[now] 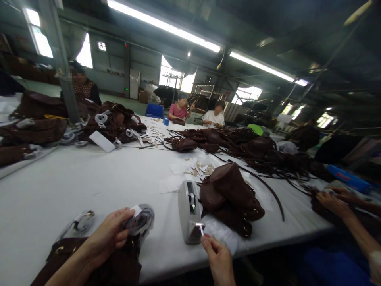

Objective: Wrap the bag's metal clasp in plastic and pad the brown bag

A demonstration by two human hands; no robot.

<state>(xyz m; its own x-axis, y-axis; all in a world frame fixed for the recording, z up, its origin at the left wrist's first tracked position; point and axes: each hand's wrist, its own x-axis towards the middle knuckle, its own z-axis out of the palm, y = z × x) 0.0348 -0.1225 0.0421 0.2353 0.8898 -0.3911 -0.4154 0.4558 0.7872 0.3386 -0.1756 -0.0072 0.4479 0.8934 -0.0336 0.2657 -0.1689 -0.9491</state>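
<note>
My left hand [108, 234] is closed around a plastic-wrapped metal bag fitting [139, 221] with a small white tag on it, held over a brown leather bag [119, 268] at the table's near edge. My right hand [217, 256] pinches the free end of clear tape [201, 228] at the front of a grey tape dispenser [189, 212]. A second wrapped fitting [77, 224] lies on the table to the left of my left hand.
A crumpled brown bag [230, 196] sits right of the dispenser on the white table [89, 178]. Piles of brown bags and straps cover the far side. A co-worker's hands [335, 200] work at the right edge. Other people sit at the far end.
</note>
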